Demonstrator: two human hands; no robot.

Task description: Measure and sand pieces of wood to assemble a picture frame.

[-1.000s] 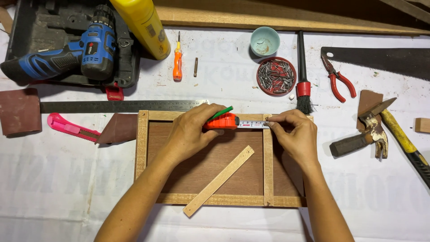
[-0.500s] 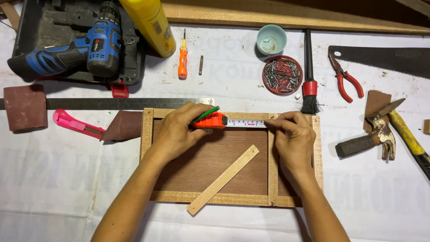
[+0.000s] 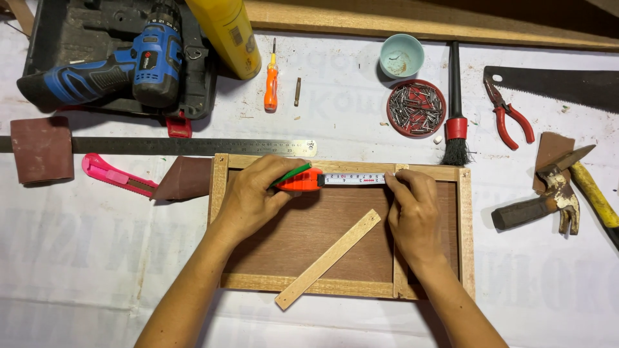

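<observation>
Here, orange tape measure, white blade extended, across wooden frame

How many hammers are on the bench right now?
2. Both lie right of the wooden frame: a claw hammer with a dark handle, and a yellow-handled hammer crossing behind it, partly cut off by the edge.

Table: covered with a white printed sheet.
Centre: wooden frame lies flat, loose wood strip across its lower rail.
Left: steel ruler, pink utility knife, sandpaper roll, drill case.
Right: hammer, red pliers, handsaw, brush, dish of nails.
</observation>
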